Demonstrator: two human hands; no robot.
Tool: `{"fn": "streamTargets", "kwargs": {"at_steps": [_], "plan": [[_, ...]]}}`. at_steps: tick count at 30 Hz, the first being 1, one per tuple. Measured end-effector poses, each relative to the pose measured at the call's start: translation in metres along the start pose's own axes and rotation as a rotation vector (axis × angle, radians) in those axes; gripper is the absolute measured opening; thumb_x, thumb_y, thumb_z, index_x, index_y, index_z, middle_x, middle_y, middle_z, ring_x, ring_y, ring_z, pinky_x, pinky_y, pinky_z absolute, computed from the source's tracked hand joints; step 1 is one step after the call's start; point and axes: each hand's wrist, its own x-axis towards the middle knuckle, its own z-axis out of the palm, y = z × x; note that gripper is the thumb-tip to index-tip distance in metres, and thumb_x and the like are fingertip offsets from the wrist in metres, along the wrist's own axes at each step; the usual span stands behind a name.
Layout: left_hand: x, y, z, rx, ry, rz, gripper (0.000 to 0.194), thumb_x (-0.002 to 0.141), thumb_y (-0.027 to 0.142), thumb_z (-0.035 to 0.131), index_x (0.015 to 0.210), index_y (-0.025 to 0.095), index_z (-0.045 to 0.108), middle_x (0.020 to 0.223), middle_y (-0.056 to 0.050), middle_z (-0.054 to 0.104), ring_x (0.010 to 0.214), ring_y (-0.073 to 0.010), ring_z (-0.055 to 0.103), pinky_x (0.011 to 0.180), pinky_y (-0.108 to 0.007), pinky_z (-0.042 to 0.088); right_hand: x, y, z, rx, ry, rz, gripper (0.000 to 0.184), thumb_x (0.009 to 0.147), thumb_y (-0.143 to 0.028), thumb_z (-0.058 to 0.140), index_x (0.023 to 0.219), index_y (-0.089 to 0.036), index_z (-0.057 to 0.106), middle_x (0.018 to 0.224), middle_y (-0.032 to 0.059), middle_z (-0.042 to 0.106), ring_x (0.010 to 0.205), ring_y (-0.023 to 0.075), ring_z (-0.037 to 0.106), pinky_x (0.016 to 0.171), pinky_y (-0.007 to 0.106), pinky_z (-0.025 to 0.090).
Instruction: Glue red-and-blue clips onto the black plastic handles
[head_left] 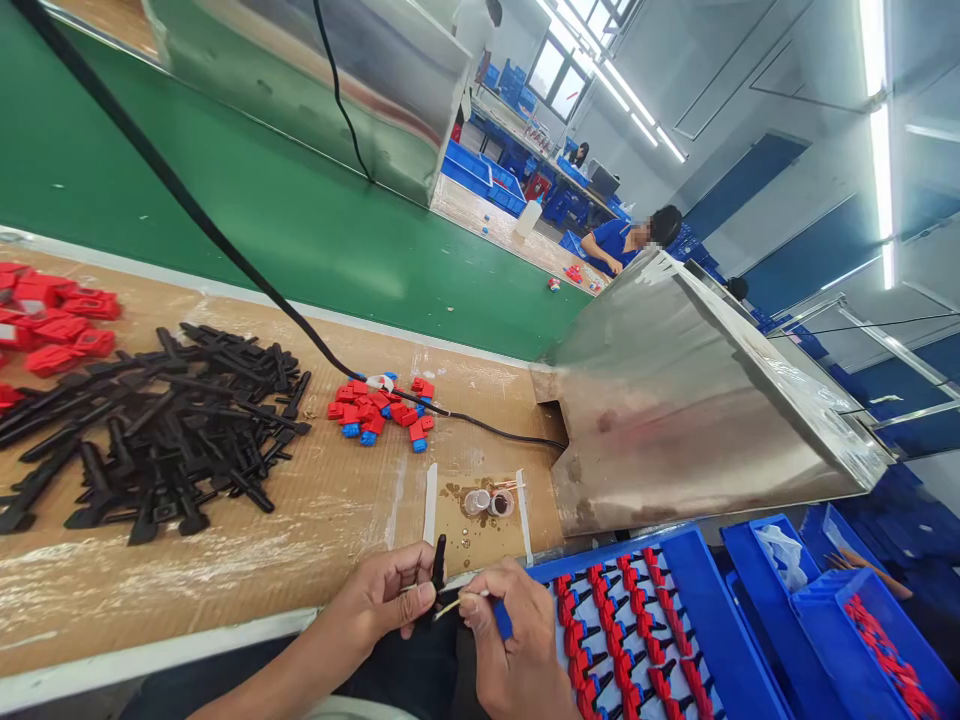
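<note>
Head view: the black plastic part (439,560) stands nearly upright in front of me, over the near edge of the bench, with the thumb and fingers of my left hand (386,595) clamped on it. At its four o'clock, my right hand (517,630) pinches a thin stick (451,606), its tip close to the part; I cannot tell whether they touch. A blue piece (502,620) shows against my right palm. From the part, at one o'clock, a clear cup (476,502) and a cup of dark liquid (502,503) sit side by side between two white tape strips (430,505). At eleven lies a cluster of red-and-blue plastic pieces (367,408). At ten there is a heap of black handle-like parts (180,430), with red plastic parts (56,330) beyond it. Between three and four, a blue tray (705,590) holds rows of red-and-black assemblies (626,625); a metal panel (675,400) stands at two.
</note>
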Motion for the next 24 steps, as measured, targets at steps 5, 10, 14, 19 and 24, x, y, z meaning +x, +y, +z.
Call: {"fn": "streamTargets", "kwargs": {"at_steps": [5,10,14,19,24], "plan": [[-0.004,0.010,-0.004,-0.028,-0.007,-0.015,0.057,0.070,0.074,0.078,0.074,0.018,0.068,0.066,0.000,0.051,0.060,-0.0142,0.043,0.049,-0.023,0.036,-0.007,0.004,0.003,0.039,-0.001,0.051,0.021,0.110,-0.032,0.045,0.095,-0.024,0.059,0.078,-0.0006,0.066,0.071,0.0147,0.065,0.065,0.027,0.048],[-0.005,0.016,0.006,-0.200,0.140,-0.147,0.054,0.066,0.068,0.084,0.078,0.018,0.071,0.074,-0.003,0.061,0.064,-0.0135,0.043,0.051,-0.022,0.032,-0.010,-0.007,0.010,-0.004,0.125,-0.156,0.017,0.110,-0.023,0.046,0.097,-0.022,0.057,0.080,0.0006,0.071,0.069,0.0134,0.064,0.068,0.027,0.049],[-0.008,0.025,0.014,-0.070,0.211,-0.109,0.062,0.063,0.078,0.080,0.072,0.018,0.067,0.067,-0.001,0.055,0.063,-0.0154,0.043,0.052,-0.025,0.036,-0.007,-0.011,0.013,-0.060,0.067,-0.257,0.016,0.107,-0.012,0.044,0.099,-0.021,0.055,0.079,0.0007,0.070,0.062,0.0127,0.062,0.059,0.027,0.045],[-0.014,0.034,0.015,0.171,0.251,0.015,0.064,0.071,0.084,0.068,0.064,0.021,0.060,0.060,0.002,0.045,0.058,-0.0159,0.041,0.054,-0.027,0.037,-0.008,-0.009,0.020,-0.078,0.055,-0.188,0.015,0.104,-0.014,0.047,0.102,-0.023,0.059,0.081,0.0022,0.070,0.065,0.0151,0.066,0.058,0.028,0.049],[-0.017,0.033,0.013,0.164,0.227,-0.011,0.065,0.071,0.085,0.066,0.071,0.020,0.064,0.065,0.000,0.050,0.059,-0.0171,0.044,0.052,-0.028,0.038,-0.005,-0.015,0.023,-0.030,0.081,-0.243,0.017,0.108,-0.015,0.042,0.101,-0.022,0.056,0.079,0.0014,0.070,0.063,0.0136,0.064,0.056,0.029,0.047]]}}
